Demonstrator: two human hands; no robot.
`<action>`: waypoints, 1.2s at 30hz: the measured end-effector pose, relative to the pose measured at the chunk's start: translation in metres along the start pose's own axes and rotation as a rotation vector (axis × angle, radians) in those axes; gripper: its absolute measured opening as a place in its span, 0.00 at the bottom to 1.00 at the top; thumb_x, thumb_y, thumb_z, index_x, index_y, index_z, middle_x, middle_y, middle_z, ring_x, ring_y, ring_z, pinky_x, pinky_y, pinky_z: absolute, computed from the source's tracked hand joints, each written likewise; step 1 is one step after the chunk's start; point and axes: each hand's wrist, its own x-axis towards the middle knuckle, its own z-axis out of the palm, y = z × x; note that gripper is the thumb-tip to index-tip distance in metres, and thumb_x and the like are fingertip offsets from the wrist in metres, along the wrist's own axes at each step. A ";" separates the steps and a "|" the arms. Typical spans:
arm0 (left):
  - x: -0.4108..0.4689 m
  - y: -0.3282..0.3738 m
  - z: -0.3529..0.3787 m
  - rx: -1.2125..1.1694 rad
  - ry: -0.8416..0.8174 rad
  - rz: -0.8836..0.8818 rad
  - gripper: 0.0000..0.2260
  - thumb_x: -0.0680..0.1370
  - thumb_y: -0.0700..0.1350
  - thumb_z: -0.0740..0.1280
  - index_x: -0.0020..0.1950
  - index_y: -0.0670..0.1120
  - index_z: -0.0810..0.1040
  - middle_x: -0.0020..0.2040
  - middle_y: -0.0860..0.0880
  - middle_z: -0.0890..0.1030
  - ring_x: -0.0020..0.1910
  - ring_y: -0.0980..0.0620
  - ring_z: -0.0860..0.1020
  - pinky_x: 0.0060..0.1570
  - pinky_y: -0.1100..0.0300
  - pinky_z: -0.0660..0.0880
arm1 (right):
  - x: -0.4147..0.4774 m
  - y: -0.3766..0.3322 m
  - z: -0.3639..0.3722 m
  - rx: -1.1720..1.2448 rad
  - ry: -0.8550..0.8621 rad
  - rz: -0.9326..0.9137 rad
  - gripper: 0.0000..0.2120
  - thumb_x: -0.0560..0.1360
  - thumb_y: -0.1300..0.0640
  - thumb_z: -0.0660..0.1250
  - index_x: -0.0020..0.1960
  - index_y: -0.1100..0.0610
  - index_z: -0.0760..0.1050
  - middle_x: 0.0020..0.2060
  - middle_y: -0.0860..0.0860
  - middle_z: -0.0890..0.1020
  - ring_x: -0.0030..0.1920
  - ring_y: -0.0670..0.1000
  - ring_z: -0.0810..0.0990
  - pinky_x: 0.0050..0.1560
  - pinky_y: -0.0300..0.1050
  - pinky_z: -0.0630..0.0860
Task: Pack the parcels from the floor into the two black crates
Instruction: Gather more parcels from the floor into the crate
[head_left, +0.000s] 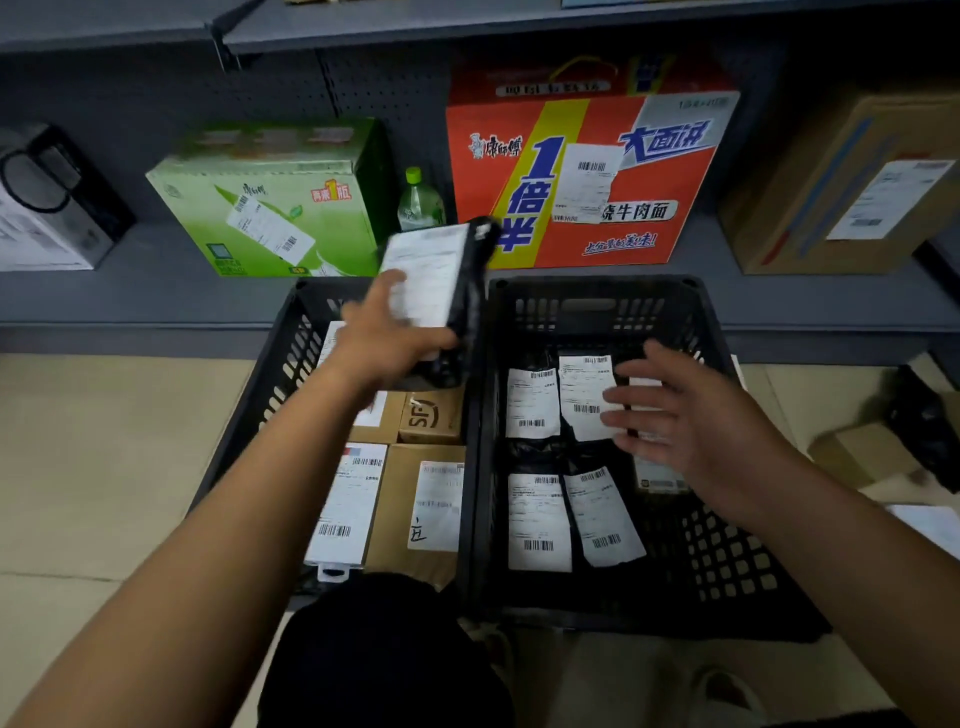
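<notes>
Two black crates stand side by side on the floor. The left crate (244, 415) holds several brown cardboard parcels (415, 499) with white labels. The right crate (727, 551) holds several black bag parcels (535, 519) with white labels. My left hand (384, 332) grips a black bag parcel (441, 291) with a white label, held above the wall between the crates. My right hand (691, 415) hovers over the right crate with its fingers spread, holding nothing.
A grey shelf (156, 291) runs behind the crates, carrying a green carton (270, 208), a bottle (418, 202), an orange noodle carton (587, 171) and a brown box (841, 192). More parcels (883, 452) lie on the floor at the right. My dark knee (379, 654) is below.
</notes>
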 end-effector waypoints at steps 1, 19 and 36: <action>0.015 -0.019 -0.001 0.039 0.044 -0.059 0.41 0.64 0.54 0.78 0.73 0.60 0.64 0.68 0.41 0.68 0.62 0.38 0.73 0.53 0.51 0.79 | 0.000 0.004 0.001 -0.043 0.003 0.006 0.14 0.79 0.45 0.65 0.56 0.54 0.80 0.47 0.54 0.87 0.47 0.55 0.86 0.48 0.50 0.81; 0.138 -0.145 0.111 0.059 -0.270 -0.102 0.24 0.79 0.33 0.62 0.74 0.49 0.71 0.75 0.41 0.65 0.71 0.38 0.67 0.70 0.43 0.68 | 0.015 0.028 0.023 -0.278 -0.017 0.108 0.06 0.77 0.56 0.69 0.53 0.51 0.80 0.46 0.54 0.86 0.42 0.55 0.86 0.45 0.48 0.82; 0.072 0.007 0.112 -0.025 -0.150 0.101 0.12 0.78 0.33 0.65 0.60 0.39 0.79 0.48 0.42 0.81 0.37 0.52 0.75 0.30 0.73 0.69 | 0.013 -0.030 0.003 -0.188 -0.036 -0.041 0.06 0.79 0.54 0.67 0.54 0.53 0.79 0.50 0.54 0.84 0.47 0.53 0.85 0.54 0.50 0.80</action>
